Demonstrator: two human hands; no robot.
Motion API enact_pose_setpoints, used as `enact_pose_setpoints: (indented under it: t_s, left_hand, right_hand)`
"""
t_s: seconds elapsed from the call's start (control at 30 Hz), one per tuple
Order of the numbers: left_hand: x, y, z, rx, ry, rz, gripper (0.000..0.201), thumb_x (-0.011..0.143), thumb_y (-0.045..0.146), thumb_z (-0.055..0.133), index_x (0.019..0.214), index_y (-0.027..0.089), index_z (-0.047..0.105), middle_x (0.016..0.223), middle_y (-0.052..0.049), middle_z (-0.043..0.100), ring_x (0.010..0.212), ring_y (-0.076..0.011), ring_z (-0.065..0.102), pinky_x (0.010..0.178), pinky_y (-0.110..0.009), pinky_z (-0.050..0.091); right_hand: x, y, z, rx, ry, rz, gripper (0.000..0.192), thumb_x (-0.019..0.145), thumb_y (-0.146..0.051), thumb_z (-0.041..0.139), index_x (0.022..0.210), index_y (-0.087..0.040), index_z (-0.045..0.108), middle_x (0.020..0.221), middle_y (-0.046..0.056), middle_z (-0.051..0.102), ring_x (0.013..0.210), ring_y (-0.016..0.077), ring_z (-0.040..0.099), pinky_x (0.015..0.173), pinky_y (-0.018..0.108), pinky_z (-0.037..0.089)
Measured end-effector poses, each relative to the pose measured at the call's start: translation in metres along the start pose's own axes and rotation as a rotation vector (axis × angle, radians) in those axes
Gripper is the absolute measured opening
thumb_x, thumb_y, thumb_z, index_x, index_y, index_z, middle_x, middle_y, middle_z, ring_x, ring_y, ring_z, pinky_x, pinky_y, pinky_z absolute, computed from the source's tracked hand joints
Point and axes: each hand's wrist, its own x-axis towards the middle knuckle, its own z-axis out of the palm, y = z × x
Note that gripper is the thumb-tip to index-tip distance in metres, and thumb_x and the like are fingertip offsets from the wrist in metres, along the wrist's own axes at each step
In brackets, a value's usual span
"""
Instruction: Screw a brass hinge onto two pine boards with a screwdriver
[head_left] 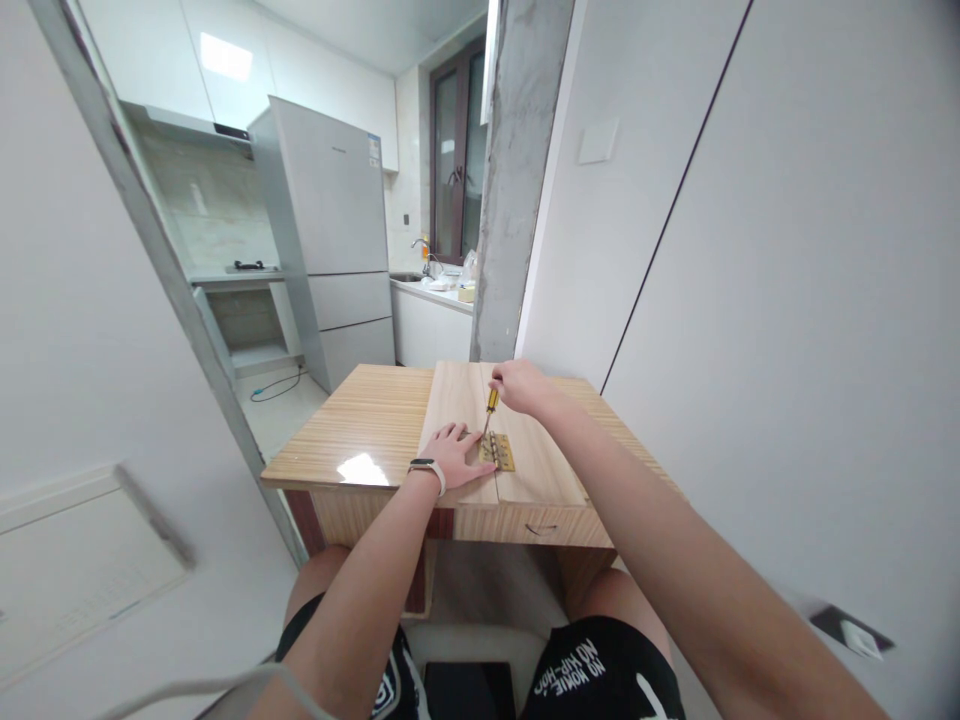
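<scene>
My right hand is closed around the handle of a yellow-and-black screwdriver, held tilted with its tip down at a brass hinge. The hinge lies spread flat across the seam between two pale wooden boards, the left board and the right board. My left hand rests on the left board, fingers spread, its thumb and fingertips at the hinge's left edge. A band with a dark face sits on that wrist. Whether a screw is under the tip is too small to tell.
The boards lie on a wooden desk with a drawer handle at its front. A white wall stands close on the right. Beyond the desk are a grey fridge, a counter with a sink, and a cable on the floor.
</scene>
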Motion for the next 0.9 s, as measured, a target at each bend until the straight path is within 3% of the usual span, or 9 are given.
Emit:
enact_pose_setpoints:
  t_s: [0.2, 0.37, 0.6, 0.9]
  left_hand:
    - [-0.001, -0.001, 0.000, -0.004, 0.008, 0.000, 0.092, 0.077, 0.093, 0.036, 0.149, 0.036, 0.047, 0.156, -0.007, 0.041, 0.145, -0.0363, 0.031, 0.119, -0.053, 0.025]
    - [-0.002, -0.002, 0.000, -0.008, 0.012, -0.002, 0.092, 0.078, 0.092, 0.037, 0.150, 0.036, 0.046, 0.157, -0.007, 0.041, 0.145, -0.0372, 0.031, 0.119, -0.054, 0.026]
    - [-0.001, -0.001, -0.001, -0.008, -0.003, -0.018, 0.091, 0.077, 0.091, 0.039, 0.150, 0.037, 0.045, 0.158, -0.006, 0.040, 0.146, -0.0372, 0.030, 0.119, -0.054, 0.024]
    - [-0.001, -0.002, -0.001, -0.011, 0.008, 0.000, 0.091, 0.078, 0.091, 0.039, 0.150, 0.036, 0.045, 0.158, -0.007, 0.040, 0.146, -0.0370, 0.031, 0.119, -0.054, 0.025]
  right_hand:
    - [-0.002, -0.002, 0.000, 0.011, 0.060, -0.045, 0.025, 0.098, -0.029, 0.056, 0.096, -0.017, 0.078, 0.099, 0.013, 0.074, 0.095, 0.0223, 0.067, 0.085, 0.028, 0.044]
    - [-0.003, 0.000, 0.006, 0.110, 0.106, -0.108, 0.020, 0.094, -0.018, 0.058, 0.103, -0.020, 0.075, 0.106, 0.006, 0.074, 0.098, 0.0183, 0.066, 0.087, 0.025, 0.044]
    - [-0.003, 0.003, 0.009, 0.144, 0.040, -0.122, 0.023, 0.092, -0.010, 0.060, 0.107, -0.021, 0.074, 0.111, 0.006, 0.074, 0.101, 0.0179, 0.066, 0.088, 0.025, 0.044]
    - [-0.001, -0.002, 0.009, 0.122, 0.040, -0.124, 0.013, 0.092, -0.016, 0.062, 0.100, -0.019, 0.072, 0.106, 0.007, 0.073, 0.098, 0.0182, 0.064, 0.083, 0.024, 0.042]
